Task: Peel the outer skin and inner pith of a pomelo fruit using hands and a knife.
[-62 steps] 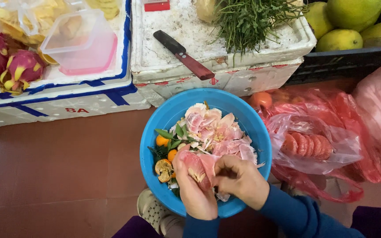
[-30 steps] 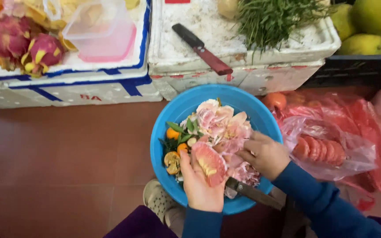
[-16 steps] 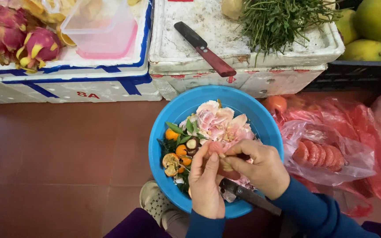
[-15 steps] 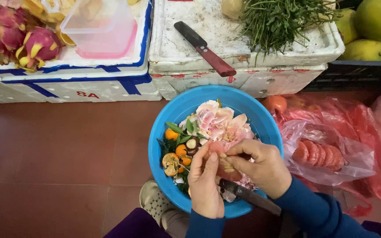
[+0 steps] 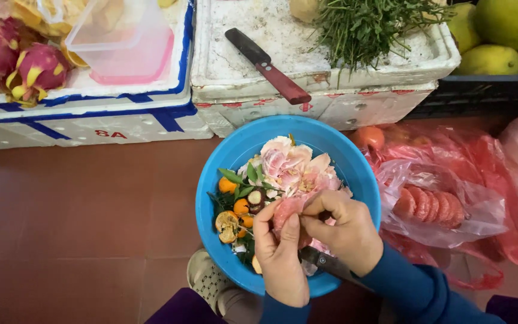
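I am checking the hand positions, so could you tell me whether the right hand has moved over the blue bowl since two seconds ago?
Yes. The right hand has shifted right, toward the blue bowl's right rim.

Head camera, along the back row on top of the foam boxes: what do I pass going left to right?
Pink dragon fruits → clear plastic container with a pink lid → dark-bladed knife with a red handle → bunch of green herbs → yellow-green round fruits.
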